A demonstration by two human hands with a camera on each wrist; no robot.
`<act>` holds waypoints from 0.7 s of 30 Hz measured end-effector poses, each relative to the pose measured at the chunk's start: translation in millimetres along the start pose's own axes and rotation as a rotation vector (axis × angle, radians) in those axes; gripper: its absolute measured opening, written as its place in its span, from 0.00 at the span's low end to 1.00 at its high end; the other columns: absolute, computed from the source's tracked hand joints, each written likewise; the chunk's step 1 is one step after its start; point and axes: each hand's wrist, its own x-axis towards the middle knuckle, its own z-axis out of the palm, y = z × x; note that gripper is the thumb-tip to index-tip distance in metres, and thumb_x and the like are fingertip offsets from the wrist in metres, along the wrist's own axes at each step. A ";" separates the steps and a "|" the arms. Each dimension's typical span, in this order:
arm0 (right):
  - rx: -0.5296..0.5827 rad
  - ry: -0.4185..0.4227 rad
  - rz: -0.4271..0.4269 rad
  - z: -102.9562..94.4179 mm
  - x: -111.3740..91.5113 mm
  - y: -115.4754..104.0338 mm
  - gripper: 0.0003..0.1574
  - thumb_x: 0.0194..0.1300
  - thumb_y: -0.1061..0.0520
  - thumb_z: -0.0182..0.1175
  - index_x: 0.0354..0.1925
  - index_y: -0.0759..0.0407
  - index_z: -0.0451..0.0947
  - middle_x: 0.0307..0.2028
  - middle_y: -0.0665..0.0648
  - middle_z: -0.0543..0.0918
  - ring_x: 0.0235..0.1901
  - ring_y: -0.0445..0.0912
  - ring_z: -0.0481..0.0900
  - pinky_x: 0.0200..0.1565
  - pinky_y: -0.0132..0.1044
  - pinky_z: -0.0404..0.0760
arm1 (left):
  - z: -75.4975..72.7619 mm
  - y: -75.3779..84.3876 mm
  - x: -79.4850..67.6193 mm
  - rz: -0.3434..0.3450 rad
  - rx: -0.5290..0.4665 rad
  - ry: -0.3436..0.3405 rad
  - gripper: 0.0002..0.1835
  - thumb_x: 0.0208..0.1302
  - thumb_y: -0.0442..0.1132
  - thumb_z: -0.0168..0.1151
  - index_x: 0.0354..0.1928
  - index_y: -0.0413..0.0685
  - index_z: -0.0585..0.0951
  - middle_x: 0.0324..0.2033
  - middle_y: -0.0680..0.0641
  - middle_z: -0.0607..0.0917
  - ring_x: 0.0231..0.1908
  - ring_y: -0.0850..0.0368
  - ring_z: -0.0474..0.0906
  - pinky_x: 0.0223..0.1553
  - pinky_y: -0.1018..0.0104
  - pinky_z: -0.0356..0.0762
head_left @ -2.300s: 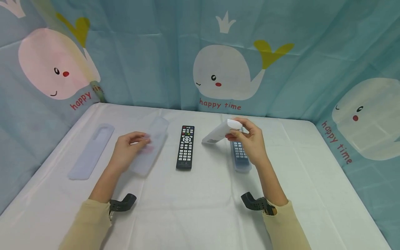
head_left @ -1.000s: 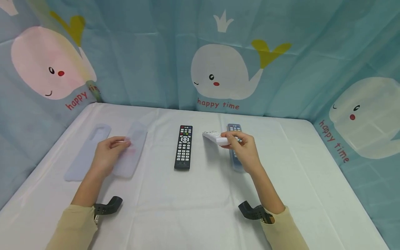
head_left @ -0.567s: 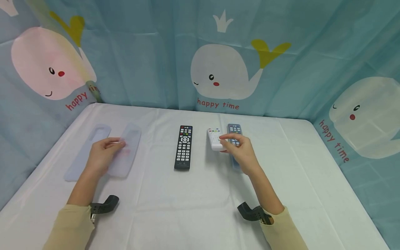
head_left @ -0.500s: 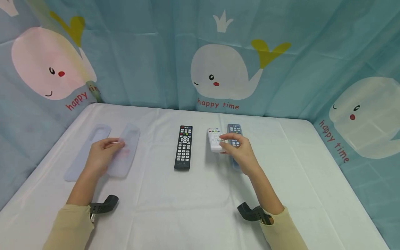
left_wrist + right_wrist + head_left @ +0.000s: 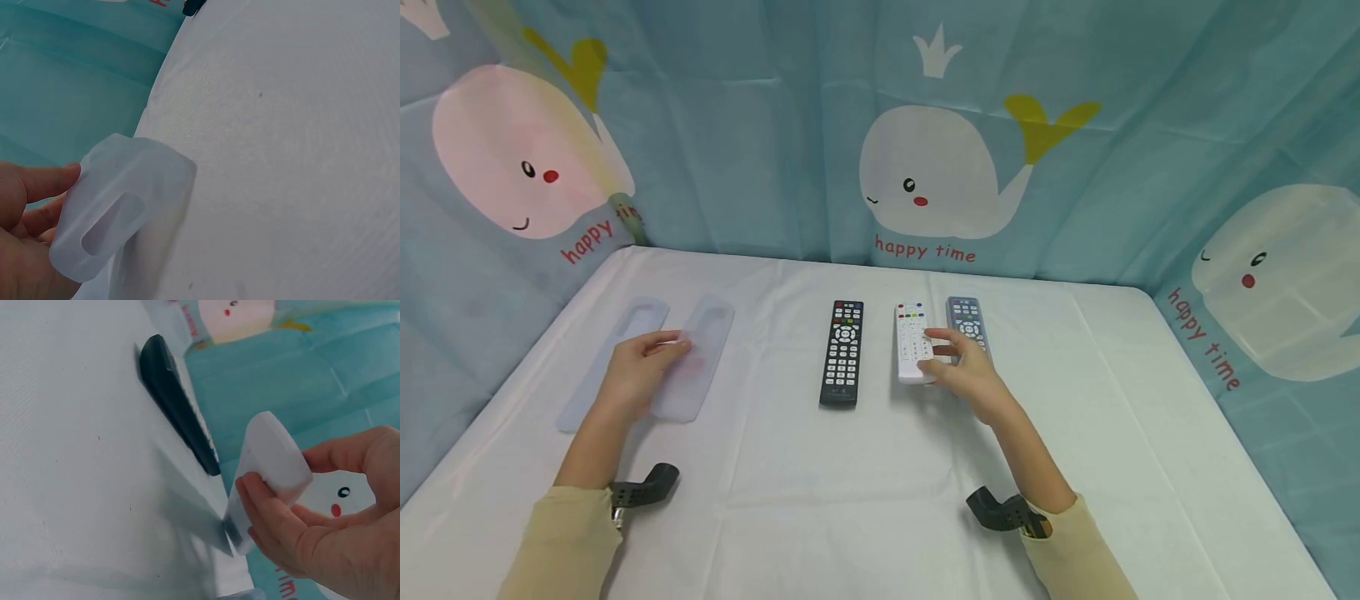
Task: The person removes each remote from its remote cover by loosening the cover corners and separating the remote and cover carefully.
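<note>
Left grip (image 5: 634, 368) pinches a translucent sleeve (image 5: 705, 354) — right grip (image 5: 968, 373) holds a white remote (image 5: 912, 340) (face up).

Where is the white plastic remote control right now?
In the head view, the right hand holds the white plastic remote control just right of centre, between the black plastic remote and the blue-grey remote.

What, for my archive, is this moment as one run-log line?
left hand: pinches translucent cover; right hand: grips white remote; black remote: lies untouched between them; bluish remote: partly hidden
</note>
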 end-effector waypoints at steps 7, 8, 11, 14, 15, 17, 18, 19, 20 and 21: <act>-0.018 -0.051 0.020 1.6 4.1 9.1 0.34 0.69 0.63 0.66 0.71 0.60 0.73 0.65 0.70 0.75 0.57 0.59 0.79 0.52 0.43 0.86 | 1.8 -2.3 -0.6 -0.024 -0.015 -0.014 0.34 0.83 0.48 0.51 0.77 0.27 0.63 0.68 0.25 0.70 0.63 0.35 0.70 0.67 0.30 0.69; -0.023 -0.055 0.022 1.9 4.6 10.4 0.34 0.69 0.63 0.66 0.71 0.60 0.73 0.64 0.70 0.75 0.56 0.58 0.79 0.52 0.43 0.86 | 1.9 -2.4 -0.8 -0.025 -0.020 -0.014 0.34 0.83 0.48 0.51 0.77 0.27 0.62 0.69 0.24 0.69 0.65 0.33 0.69 0.67 0.29 0.69; -0.015 -0.059 0.036 3.2 6.4 13.4 0.33 0.69 0.65 0.67 0.70 0.59 0.74 0.59 0.70 0.76 0.52 0.57 0.79 0.49 0.41 0.88 | 1.5 -2.1 -1.4 -0.026 -0.021 -0.016 0.34 0.83 0.46 0.51 0.77 0.27 0.61 0.69 0.23 0.69 0.67 0.31 0.68 0.68 0.29 0.68; -0.010 -0.059 0.050 4.5 7.7 15.4 0.33 0.68 0.66 0.68 0.69 0.59 0.74 0.55 0.69 0.75 0.48 0.55 0.79 0.47 0.39 0.88 | -0.1 -1.2 -2.2 -0.034 -0.018 -0.031 0.34 0.83 0.45 0.50 0.78 0.27 0.60 0.70 0.23 0.68 0.70 0.29 0.66 0.69 0.28 0.67; -0.009 -0.059 0.055 5.0 8.0 15.9 0.33 0.68 0.66 0.68 0.69 0.59 0.74 0.54 0.68 0.75 0.47 0.54 0.79 0.46 0.39 0.88 | -0.8 -1.0 -2.5 -0.036 -0.011 -0.036 0.34 0.84 0.45 0.50 0.78 0.27 0.60 0.70 0.23 0.67 0.70 0.28 0.65 0.69 0.28 0.66; -0.014 -0.055 0.061 5.8 8.6 16.8 0.33 0.68 0.66 0.68 0.69 0.58 0.74 0.53 0.67 0.75 0.45 0.54 0.78 0.45 0.38 0.87 | -2.2 -0.9 -2.6 -0.041 0.004 -0.045 0.34 0.84 0.45 0.49 0.78 0.28 0.60 0.71 0.22 0.66 0.72 0.27 0.63 0.69 0.27 0.65; -0.018 -0.053 0.062 6.1 9.0 17.2 0.34 0.67 0.66 0.69 0.69 0.58 0.74 0.53 0.67 0.75 0.45 0.53 0.78 0.45 0.37 0.87 | -2.9 -0.9 -2.6 -0.041 0.010 -0.048 0.33 0.84 0.45 0.49 0.79 0.28 0.59 0.71 0.22 0.66 0.72 0.27 0.63 0.70 0.28 0.65; -0.021 -0.052 0.063 6.4 9.3 17.5 0.34 0.67 0.66 0.69 0.69 0.57 0.74 0.52 0.66 0.75 0.45 0.53 0.78 0.44 0.37 0.86 | -3.6 -0.9 -2.6 -0.040 0.017 -0.049 0.33 0.84 0.45 0.49 0.79 0.28 0.60 0.72 0.22 0.66 0.72 0.27 0.63 0.70 0.28 0.64; -0.024 -0.050 0.063 6.6 9.5 17.8 0.34 0.67 0.66 0.69 0.69 0.57 0.75 0.52 0.66 0.75 0.45 0.53 0.78 0.44 0.36 0.86 | -4.3 -1.2 -2.5 -0.038 0.027 -0.048 0.33 0.84 0.45 0.48 0.78 0.28 0.60 0.72 0.22 0.66 0.72 0.28 0.63 0.70 0.29 0.65; -0.024 -0.049 0.063 6.8 9.6 18.1 0.34 0.67 0.67 0.69 0.69 0.57 0.75 0.51 0.66 0.75 0.45 0.53 0.78 0.43 0.36 0.86 | -4.9 -1.5 -2.3 -0.036 0.035 -0.044 0.33 0.84 0.45 0.48 0.78 0.28 0.60 0.72 0.22 0.66 0.72 0.29 0.64 0.71 0.30 0.65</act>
